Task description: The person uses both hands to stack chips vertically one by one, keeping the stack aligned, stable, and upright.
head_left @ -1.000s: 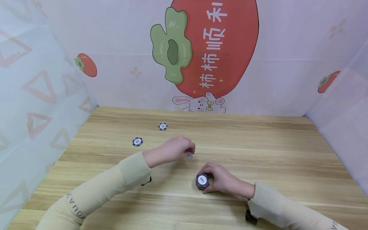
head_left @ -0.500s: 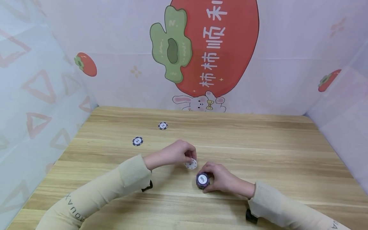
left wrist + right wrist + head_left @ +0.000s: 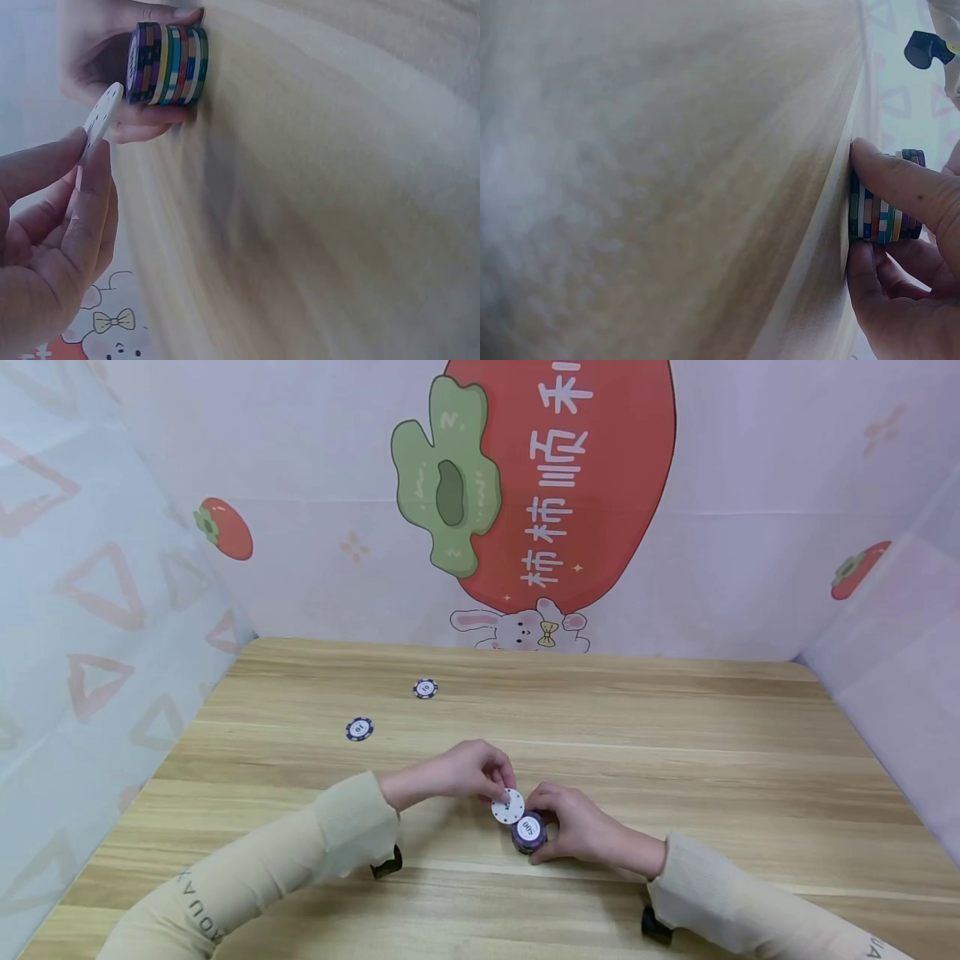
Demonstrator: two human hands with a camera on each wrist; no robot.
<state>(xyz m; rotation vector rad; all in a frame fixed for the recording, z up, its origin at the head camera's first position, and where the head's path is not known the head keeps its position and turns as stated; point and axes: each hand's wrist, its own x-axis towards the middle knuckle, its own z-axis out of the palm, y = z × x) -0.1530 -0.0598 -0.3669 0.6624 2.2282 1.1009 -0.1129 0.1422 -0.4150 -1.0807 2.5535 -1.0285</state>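
Between thumb and fingers my left hand (image 3: 480,770) pinches a white poker chip (image 3: 508,807). In the left wrist view that white chip (image 3: 102,116) is tilted and raised, close to the top of a chip stack (image 3: 169,65). My right hand (image 3: 573,825) grips this multicoloured stack from the side, thumb and fingers around it. On top of the stack (image 3: 529,832) is a dark purple chip marked 500. The right wrist view shows the stack (image 3: 881,214) standing on the table between thumb and fingers.
Two dark blue and white chips marked 10 lie flat on the wooden table (image 3: 712,735): one chip (image 3: 359,728) at left, another chip (image 3: 425,688) farther back. Printed cloth walls (image 3: 315,577) enclose the back and sides.
My left hand has brought the white chip nearer and to the right, up to the stack, turning its face upward. My right hand has stayed at the stack.
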